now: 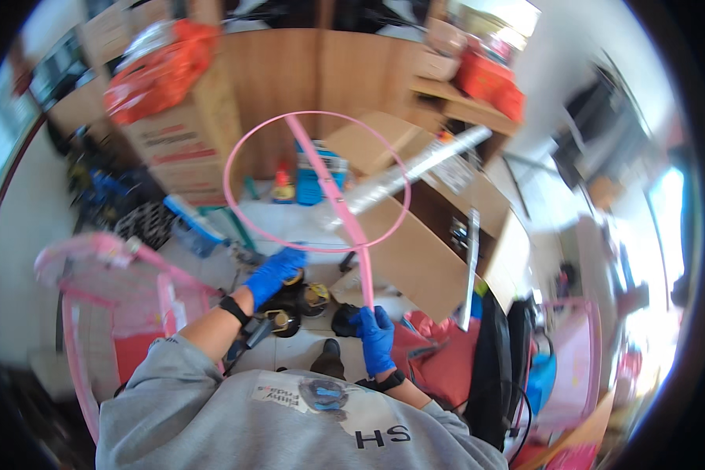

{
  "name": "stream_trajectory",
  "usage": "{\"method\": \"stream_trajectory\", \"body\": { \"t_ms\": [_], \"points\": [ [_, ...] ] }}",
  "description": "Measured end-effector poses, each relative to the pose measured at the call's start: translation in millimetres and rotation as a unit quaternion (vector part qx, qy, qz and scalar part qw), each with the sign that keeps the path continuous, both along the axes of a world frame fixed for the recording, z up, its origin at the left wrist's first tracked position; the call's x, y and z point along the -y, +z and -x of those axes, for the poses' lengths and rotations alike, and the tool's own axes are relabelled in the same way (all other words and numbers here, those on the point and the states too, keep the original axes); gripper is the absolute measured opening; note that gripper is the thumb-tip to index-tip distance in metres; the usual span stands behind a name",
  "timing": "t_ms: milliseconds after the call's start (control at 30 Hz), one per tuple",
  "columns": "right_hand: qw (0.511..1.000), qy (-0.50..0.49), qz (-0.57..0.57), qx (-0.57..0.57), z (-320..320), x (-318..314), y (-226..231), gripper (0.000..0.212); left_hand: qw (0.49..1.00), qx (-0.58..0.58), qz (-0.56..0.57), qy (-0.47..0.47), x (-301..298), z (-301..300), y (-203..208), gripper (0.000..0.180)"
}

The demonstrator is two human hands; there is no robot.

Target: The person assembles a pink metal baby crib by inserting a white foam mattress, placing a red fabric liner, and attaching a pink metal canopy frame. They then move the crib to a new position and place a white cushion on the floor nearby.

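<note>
A pink hoop (226, 192) stands out in front of me, with a flat pink bar (327, 182) running across it and on down toward me. Around the lower end of that bar, my right hand (377, 342) is closed, in a blue glove. My left hand (274, 276), also in a blue glove, reaches forward by the hoop's lower left edge. Its fingers are blurred, so whether they touch the hoop is unclear. Beneath the left hand, several dark round items with yellowish tops (315, 300) stand on the tiled floor.
An open cardboard box (415, 251) lies ahead on the right, with a long plastic-wrapped piece (423, 168) across it. A tall carton (176, 149) bears an orange bag (164, 70) at the far left. Pink mesh frames (145, 305) flank me; red fabric (439, 360) lies at right.
</note>
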State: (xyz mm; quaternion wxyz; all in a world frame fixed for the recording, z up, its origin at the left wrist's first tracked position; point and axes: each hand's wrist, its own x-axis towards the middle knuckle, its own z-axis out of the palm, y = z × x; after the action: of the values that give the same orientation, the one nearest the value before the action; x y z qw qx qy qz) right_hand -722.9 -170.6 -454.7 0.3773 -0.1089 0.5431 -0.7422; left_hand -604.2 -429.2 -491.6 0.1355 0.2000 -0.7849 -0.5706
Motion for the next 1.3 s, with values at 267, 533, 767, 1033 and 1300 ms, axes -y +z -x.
{"method": "stream_trajectory", "body": {
  "t_ms": [267,533,767,1033,1300],
  "points": [
    [0.988,0.151,0.005,-0.002,-73,60,17,0.013,0.93,-0.249,-0.27,-0.013,-93,-58,133,0.047],
    [0.924,0.367,0.088,-0.062,-142,107,65,0.015,0.903,-0.316,-0.233,0.173,-83,-159,174,0.025],
    [0.848,0.502,0.059,-0.158,-188,110,54,0.01,0.801,-0.47,-0.105,0.356,-90,-272,238,0.019],
    [0.754,0.621,0.02,-0.211,-237,87,13,0.009,0.695,-0.485,0.075,0.526,-174,-429,266,0.034],
    [0.655,0.707,0.059,-0.259,-310,68,20,0.009,0.557,-0.506,0.173,0.635,-286,-549,247,0.035]
  ]
}}
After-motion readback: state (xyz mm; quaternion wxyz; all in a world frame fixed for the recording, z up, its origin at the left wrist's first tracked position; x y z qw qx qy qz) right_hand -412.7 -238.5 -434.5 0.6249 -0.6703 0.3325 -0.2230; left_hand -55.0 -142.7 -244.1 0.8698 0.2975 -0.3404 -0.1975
